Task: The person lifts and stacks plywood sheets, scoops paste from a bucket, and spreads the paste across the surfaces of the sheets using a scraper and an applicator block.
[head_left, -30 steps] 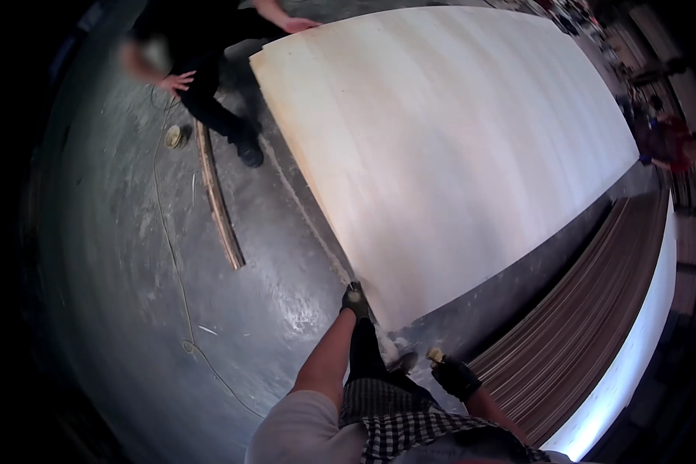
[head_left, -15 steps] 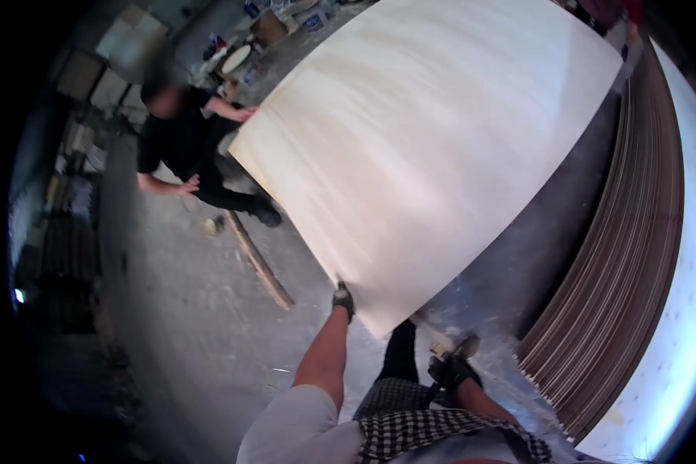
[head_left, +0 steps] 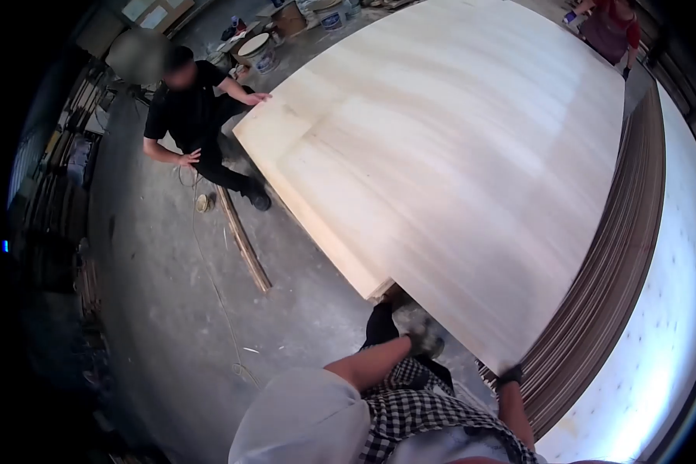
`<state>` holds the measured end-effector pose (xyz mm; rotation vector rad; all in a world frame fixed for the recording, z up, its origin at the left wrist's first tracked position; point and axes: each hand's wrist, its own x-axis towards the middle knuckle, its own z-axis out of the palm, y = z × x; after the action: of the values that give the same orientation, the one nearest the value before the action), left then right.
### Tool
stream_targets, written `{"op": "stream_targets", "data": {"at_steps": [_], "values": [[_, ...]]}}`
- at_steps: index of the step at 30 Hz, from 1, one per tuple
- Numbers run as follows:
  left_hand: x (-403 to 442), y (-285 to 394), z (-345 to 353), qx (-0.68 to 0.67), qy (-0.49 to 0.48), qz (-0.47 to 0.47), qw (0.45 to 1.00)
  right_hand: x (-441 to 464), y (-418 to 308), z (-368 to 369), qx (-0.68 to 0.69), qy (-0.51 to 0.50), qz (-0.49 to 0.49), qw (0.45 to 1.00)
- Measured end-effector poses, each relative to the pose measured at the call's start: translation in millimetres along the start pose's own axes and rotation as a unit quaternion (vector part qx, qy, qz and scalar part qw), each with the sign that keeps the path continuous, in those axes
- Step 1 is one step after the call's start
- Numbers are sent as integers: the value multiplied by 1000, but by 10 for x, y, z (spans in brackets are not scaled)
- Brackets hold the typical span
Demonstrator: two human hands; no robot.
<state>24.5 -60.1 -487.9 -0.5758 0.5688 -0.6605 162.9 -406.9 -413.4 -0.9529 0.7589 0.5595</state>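
Note:
A large pale plywood sheet [head_left: 472,170] spans the middle of the view. My right hand [head_left: 510,376], in a dark glove, is closed on its near right corner, beside the brown stack of sheets [head_left: 595,286]. My left hand [head_left: 424,342], also dark-gloved, is down in front of my checkered apron [head_left: 417,410], off the sheet. Blur hides its fingers. Below the sheet's left edge, a strip of another pale sheet [head_left: 361,277] shows, its corner near my leg.
A person in black [head_left: 189,116] crouches at the left, one hand on the pale sheets' edge. Another person in red [head_left: 615,35] stands at the far right corner. A wooden strip [head_left: 243,240] and a thin cord [head_left: 216,286] lie on the floor. Buckets [head_left: 259,54] stand behind.
The top sheet has shifted right toward the brown stack, uncovering part of the sheet below. My left hand has left the near edge; my right hand has moved right and taken the corner.

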Motion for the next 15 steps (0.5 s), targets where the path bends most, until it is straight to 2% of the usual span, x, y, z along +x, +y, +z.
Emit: {"op": "stream_targets", "data": {"at_steps": [1, 2, 4, 6, 7, 8, 10, 11, 12, 13, 14, 15], "values": [[-398, 337, 277, 58, 107, 181, 976, -52, -242, 0, -28, -2, -7, 1000], [-913, 727, 659, 130, 230, 346, 900, -201, -498, 42, -55, -2, -16, 998], [-1738, 1399, 1496, 164, 383, 495, 763, -471, -760, 222, -127, 113, -63, 983], [-2224, 1875, 2140, 125, 393, 551, 726, -701, -871, 365, -134, 128, -66, 980], [-2411, 2079, 2301, 155, 267, 554, 773, -710, -859, 380, -174, 181, -70, 965], [-2434, 2109, 2694, 117, 262, 586, 758, -704, -858, 313, -210, 234, -78, 946], [-2358, 2613, 2429, 149, 279, 587, 745, -819, -902, 108, -267, 347, -99, 894], [-2359, 2899, 2113, 157, 185, 574, 782, -894, -966, 115, -290, 403, -109, 861], [-2422, 2943, 2077, 177, 275, 552, 767, -971, -1016, 197, -318, 382, -123, 859], [-2525, 2748, 2288, 163, 235, 545, 788, -1090, -1007, 312, -338, 366, -137, 856], [-2611, 2881, 2204, 177, 88, 503, 841, -1184, -951, 470, -344, 355, -156, 855], [-2632, 2967, 2128, 111, 0, 452, 885, -1221, -948, 639, -320, 351, -180, 861]]}}
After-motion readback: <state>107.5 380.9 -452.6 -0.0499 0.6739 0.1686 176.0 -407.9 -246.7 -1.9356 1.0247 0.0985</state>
